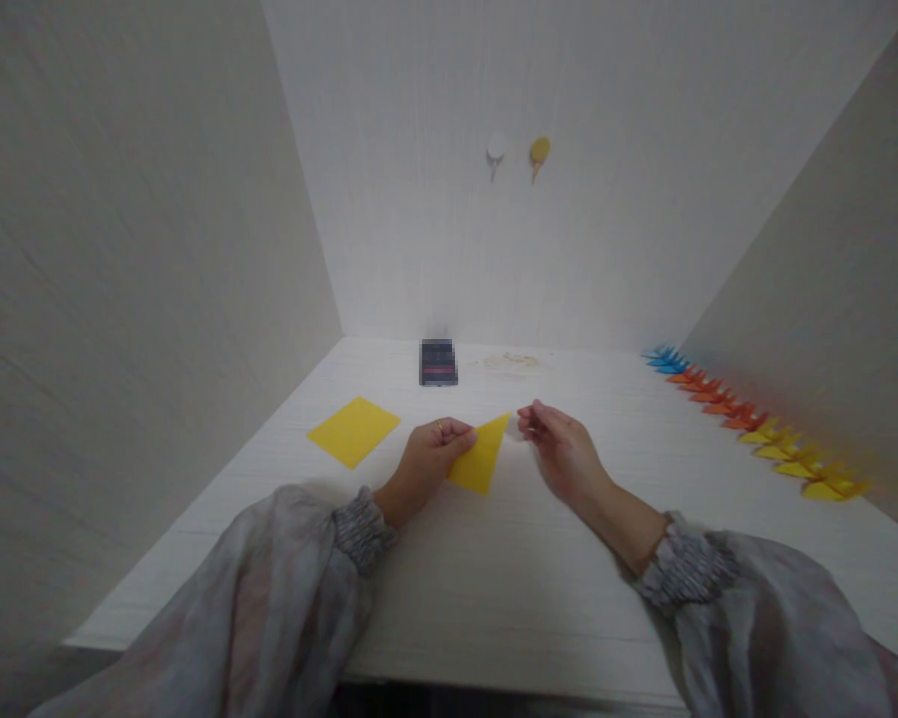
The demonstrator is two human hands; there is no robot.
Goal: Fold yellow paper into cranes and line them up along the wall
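A piece of yellow paper (480, 461), folded into a pointed shape, is pinched between the thumb and fingers of my left hand (428, 454). A ring shows on one finger of that hand. Just right of the paper's upper tip is my right hand (565, 449), its fingers loosely bent and apart, with nothing seen in them. A small gap separates its fingertips from the tip. Flat on the table, left of my left hand, lies a yellow paper square (354, 432). My left palm hides part of the folded paper.
Along the right side of the white table (494, 608) runs a row of several folded paper figures (744, 414) in blue, orange, red and yellow. A dark blurred rectangular object (438, 362) is near the back wall. A white hook (495, 150) and a yellow hook (540, 152) are on that wall.
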